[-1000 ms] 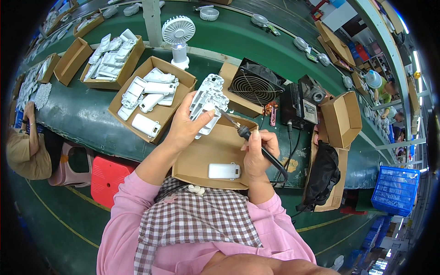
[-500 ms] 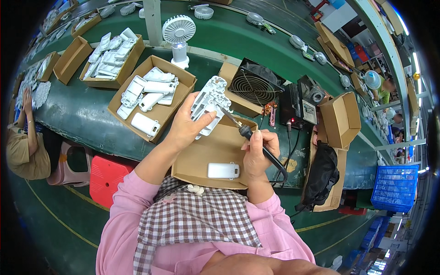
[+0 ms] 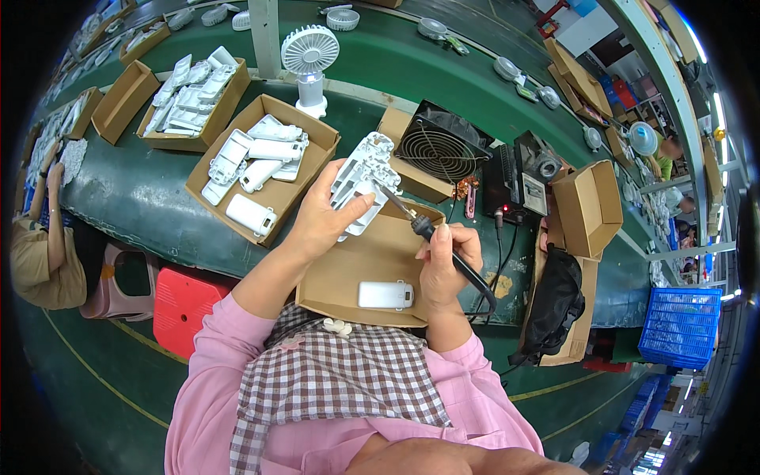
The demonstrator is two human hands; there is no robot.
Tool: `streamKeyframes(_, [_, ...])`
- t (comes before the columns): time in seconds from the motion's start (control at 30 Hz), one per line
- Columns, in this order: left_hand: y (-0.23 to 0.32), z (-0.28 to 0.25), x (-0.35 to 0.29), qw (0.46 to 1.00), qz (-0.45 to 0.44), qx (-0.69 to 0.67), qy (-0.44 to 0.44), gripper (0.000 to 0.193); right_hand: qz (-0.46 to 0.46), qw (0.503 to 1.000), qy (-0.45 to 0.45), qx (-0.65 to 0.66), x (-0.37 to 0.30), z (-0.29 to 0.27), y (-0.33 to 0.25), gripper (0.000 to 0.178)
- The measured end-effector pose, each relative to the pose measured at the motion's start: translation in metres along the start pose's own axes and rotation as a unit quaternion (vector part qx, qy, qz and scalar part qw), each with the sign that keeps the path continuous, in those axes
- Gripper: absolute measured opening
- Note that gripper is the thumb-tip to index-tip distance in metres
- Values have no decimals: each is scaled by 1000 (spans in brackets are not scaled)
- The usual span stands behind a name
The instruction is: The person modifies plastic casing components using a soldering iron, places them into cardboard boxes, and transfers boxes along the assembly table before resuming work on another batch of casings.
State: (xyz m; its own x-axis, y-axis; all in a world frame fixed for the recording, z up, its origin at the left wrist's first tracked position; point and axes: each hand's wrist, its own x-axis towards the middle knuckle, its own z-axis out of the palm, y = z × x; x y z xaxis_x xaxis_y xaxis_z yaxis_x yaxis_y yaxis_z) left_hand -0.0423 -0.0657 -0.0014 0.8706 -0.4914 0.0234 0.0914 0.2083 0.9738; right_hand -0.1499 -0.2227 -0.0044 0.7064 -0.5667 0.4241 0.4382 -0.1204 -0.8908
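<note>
My left hand [image 3: 326, 212] is closed round white plastic housing parts [image 3: 366, 176], held tilted above the far edge of an open cardboard box [image 3: 352, 265]. In my right hand [image 3: 451, 257] is a soldering iron [image 3: 425, 227], gripped by its black handle. Its metal tip points up and left and meets the right side of the housing, though the exact contact spot is too small to make out. One white plastic casing [image 3: 385, 294] lies in the box below my hands. The iron's black cable [image 3: 484, 297] hangs beside my right hand.
Left of my hands stands a box of white casings [image 3: 265, 158], with a white handheld fan [image 3: 309, 59] behind it. A black cooling fan [image 3: 440, 146] and a black soldering station [image 3: 503, 186] stand ahead right. A black bag [image 3: 554, 305] lies at right. A co-worker [image 3: 49, 253] sits far left.
My hands, the housing and the iron stay almost still. Fans on the conveyor behind have shifted slightly left. At far left the co-worker's hands have moved.
</note>
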Motion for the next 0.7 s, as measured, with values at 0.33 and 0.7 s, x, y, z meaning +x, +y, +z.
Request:
streamKeyframes(0.33, [0,0,1,1000,2,-7,-5,53,-21,1000,5,4,-1,-2,0,17])
streamKeyframes(0.7, [0,-1,-1,999,-4,-38,5,49,-36,998,2,49,-3,-4,0,12])
